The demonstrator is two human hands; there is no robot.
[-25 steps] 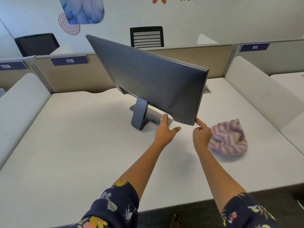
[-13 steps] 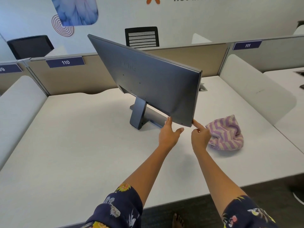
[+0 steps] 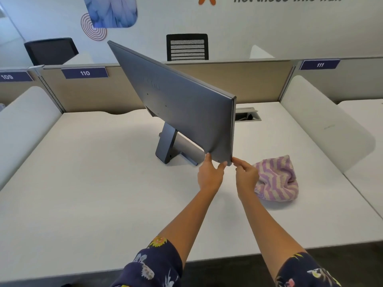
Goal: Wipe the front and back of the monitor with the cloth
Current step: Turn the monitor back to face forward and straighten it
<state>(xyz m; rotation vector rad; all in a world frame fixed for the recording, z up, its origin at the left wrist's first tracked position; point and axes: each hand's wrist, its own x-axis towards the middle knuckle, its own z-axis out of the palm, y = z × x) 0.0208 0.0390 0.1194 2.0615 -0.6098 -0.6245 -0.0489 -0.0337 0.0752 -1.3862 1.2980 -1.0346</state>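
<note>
Grey monitor [image 3: 182, 104] stands on its stand [image 3: 165, 147] mid-desk, turned at an angle, back panel toward the camera, near edge closest to the person.

Left hand [image 3: 210, 177]: fingers straight and together, laid flat up the back panel at the near lower corner; thumb spread out under the bottom edge. Nothing gripped.

Right hand [image 3: 246, 177]: index finger stretched out, tip touching the near lower corner of the screen edge; other fingers curled in, holding nothing.

Cloth [image 3: 277, 179]: purple-and-cream stripes, bunched in a heap on the white desk [image 3: 83, 183], just right of the right hand. Cannot tell whether hand and cloth touch.

Both forearms are bare, with dark floral sleeves at the bottom of the view.

Behind: beige partition with labels 110 [image 3: 85, 73] and 111 [image 3: 320, 64]; an open cable hatch [image 3: 246, 116] in the desk beyond the monitor; a black chair [image 3: 187, 47] past the partition.
</note>
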